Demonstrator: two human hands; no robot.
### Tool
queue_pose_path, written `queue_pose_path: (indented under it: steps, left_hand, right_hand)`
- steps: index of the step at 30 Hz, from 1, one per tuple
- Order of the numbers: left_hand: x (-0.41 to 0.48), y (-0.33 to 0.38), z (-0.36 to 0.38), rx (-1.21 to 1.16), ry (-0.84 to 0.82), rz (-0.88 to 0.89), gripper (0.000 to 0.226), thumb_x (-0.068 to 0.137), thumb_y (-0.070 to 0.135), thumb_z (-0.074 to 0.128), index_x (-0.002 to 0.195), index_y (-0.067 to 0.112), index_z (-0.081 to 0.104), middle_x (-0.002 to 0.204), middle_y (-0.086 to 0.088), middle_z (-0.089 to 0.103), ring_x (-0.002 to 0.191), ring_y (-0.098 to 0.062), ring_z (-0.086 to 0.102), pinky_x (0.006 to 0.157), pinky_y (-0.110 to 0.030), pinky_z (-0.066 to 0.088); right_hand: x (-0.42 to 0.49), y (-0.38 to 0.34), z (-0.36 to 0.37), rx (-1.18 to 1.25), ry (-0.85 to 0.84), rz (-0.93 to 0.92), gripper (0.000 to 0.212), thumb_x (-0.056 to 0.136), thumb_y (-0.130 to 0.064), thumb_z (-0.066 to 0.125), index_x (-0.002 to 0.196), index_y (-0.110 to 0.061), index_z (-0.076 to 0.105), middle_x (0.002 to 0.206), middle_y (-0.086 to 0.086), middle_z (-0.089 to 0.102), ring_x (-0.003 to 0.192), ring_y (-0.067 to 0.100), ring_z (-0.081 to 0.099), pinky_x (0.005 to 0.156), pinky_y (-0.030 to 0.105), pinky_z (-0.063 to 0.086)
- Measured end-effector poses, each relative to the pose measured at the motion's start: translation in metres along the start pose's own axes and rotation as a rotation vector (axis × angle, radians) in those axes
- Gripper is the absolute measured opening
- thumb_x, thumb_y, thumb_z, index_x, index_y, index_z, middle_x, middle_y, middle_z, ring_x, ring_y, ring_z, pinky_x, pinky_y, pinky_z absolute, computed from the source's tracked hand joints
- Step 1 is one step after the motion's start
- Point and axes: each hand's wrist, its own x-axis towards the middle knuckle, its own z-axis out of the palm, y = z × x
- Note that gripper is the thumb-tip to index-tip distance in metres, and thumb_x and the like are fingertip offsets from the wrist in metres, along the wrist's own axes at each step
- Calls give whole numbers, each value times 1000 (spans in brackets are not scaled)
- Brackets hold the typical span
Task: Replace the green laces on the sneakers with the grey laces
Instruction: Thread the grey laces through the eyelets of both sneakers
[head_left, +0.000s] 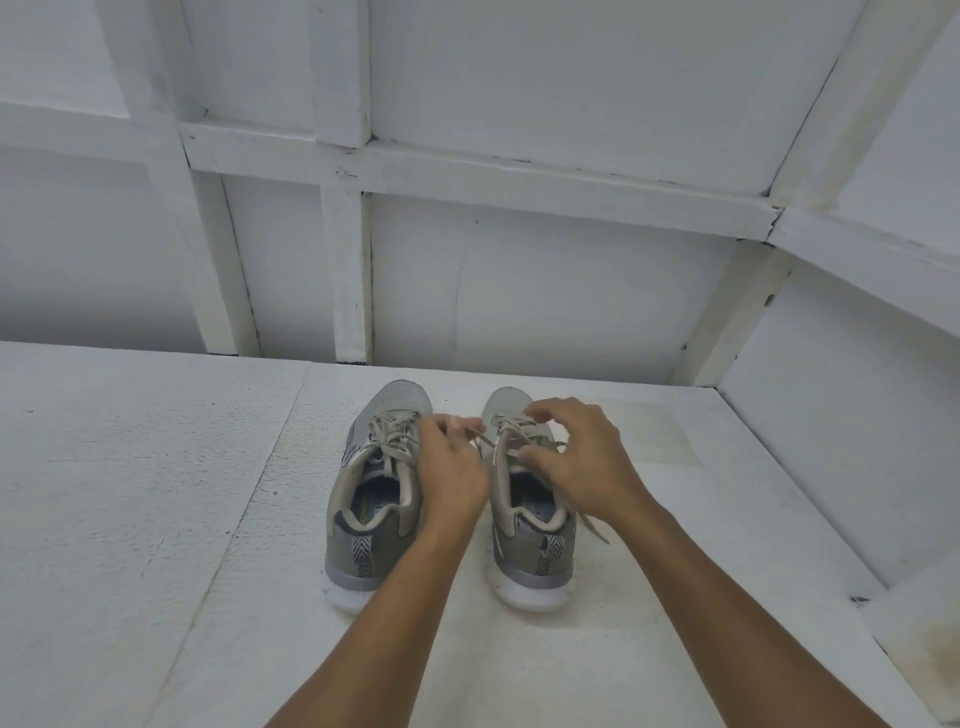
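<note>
Two grey sneakers stand side by side on the white surface, toes pointing away from me. The left sneaker (371, 499) has pale grey laces tied over its tongue. The right sneaker (524, 545) carries a pale grey lace (511, 428) through its eyelets, and one loose end (595, 527) trails off its right side. My left hand (452, 467) pinches a strand of this lace between the two shoes. My right hand (576, 457) hovers over the right sneaker's eyelets with curled fingers touching the lace. No green lace is visible.
The shoes stand on a white foam-like surface (156, 493). White panelled walls (519, 291) rise close behind and at the right (831, 441). A yellowish stain (935, 654) marks the surface at the far right.
</note>
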Motion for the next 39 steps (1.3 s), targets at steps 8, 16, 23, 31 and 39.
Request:
queue_pose_path:
  steps: [8,16,23,31,39]
  left_hand:
    - [24,80,-40,-377,79,54,20,105,18,38,93,11,51,65,6,60,54,-7,58,61,-28,49]
    - [27,75,-27,1065,-696,160,28,98,18,44,103,7,69,88,-3,73,71,-16,62,67,-27,50]
    - [35,77,-27,1303,-762,147,31,96,18,46,96,4,73,87,-1,77,93,-17,67,74,-25,50]
    - [51,90,-30,1082,-598,341,23,97,25,52,98,12,70,93,-3,73,80,-16,67,74,-27,52]
    - [46,92,10,752,-697,491,47,87,15,70,131,28,55,94,6,73,87,-6,63,76,-12,46]
  right_hand:
    - [-21,50,-17,241,85,212,22,95,-6,53,108,-23,62,104,-8,67,93,1,58,71,3,38]
    - [-22,51,-3,185,-33,171,12,92,-21,62,98,-30,69,83,-4,64,75,11,58,66,17,42]
    - [-17,57,-10,-26,-64,106,10,96,-28,57,89,-29,64,62,-9,56,55,8,48,55,23,39]
    - [-8,41,-13,182,48,184,9,95,-18,56,100,-24,61,97,-6,68,87,9,64,65,14,47]
    - [8,-10,6,482,-2,281,28,91,-33,64,114,-25,52,99,-14,63,86,2,60,63,14,42]
